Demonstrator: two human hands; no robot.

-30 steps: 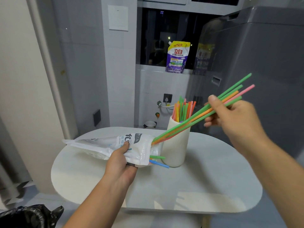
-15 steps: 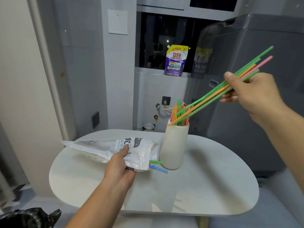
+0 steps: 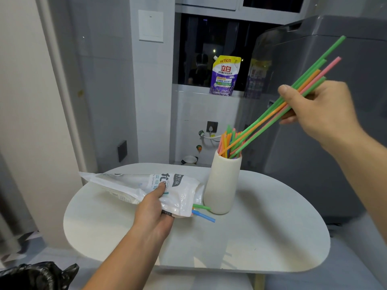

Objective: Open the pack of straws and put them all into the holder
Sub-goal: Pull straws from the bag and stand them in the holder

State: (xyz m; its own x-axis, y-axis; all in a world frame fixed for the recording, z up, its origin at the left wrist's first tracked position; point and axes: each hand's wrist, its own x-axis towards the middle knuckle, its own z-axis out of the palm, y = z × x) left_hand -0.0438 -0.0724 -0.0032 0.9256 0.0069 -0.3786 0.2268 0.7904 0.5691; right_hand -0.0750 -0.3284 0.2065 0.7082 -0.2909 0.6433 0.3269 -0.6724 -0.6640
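Beneath the holder [image 3: 222, 185], the white table [image 3: 272, 237] offers a smooth, hard top. The holder stands tall and narrow on it, so I judge it easy to tip. Left of the holder lies the pack [image 3: 129, 185], its open mouth close to the holder's base. The left hand [image 3: 155, 214] grips it, thumb on top and fingers curled underneath.

Up and to the right of the holder, the right hand [image 3: 320, 109] pinches a bundle of straws [image 3: 272, 116] between thumb and fingers. The bundle slants down to the holder's mouth, among the straws already standing inside [image 3: 227, 139]. Whether every lower end is inside the rim I cannot tell.

Neither hand steadies the holder, so a sideways push from that slanted bundle against the rim could knock it over and spill everything. The lower ends are uneven, and one may catch on the rim or on a standing straw and slide down outside. Loosening the pinch too soon would let the bundle fan apart.

Beside the holder's base, green and blue straws [image 3: 202, 214] poke out of the pack's mouth. Lifting or tilting the pack could let them slip out and roll off the table.
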